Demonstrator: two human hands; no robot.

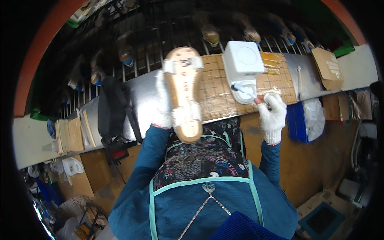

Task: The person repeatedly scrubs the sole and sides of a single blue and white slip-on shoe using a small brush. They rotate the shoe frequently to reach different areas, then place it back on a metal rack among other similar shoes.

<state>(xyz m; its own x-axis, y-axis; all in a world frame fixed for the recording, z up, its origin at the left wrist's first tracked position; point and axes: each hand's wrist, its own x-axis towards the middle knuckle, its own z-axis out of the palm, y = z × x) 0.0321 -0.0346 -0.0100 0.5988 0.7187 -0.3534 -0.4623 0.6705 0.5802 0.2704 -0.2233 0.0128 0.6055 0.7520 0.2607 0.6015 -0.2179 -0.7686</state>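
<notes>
My left hand point(161, 114), in a white glove, grips a tan sandal point(183, 86) from its left side and mostly hides behind it. The sandal's flat face is turned up, with white strap ends across it and dark and red marks. In my gloved right hand point(273, 117), bare fingertips pinch a small, slightly blurred brush point(243, 89). Its pale bluish tip lies over the round opening at the front of a white plastic container point(243, 60). Whether the tip touches the inside I cannot tell.
A taped cardboard sheet point(214, 86) covers part of the metal bench point(146, 90). Behind it, several shoes stand on a barred rack point(154, 52). A black bag point(112, 110) lies left; a cardboard box point(327, 69) stands right. A blue bin point(296, 124) hangs below the bench edge.
</notes>
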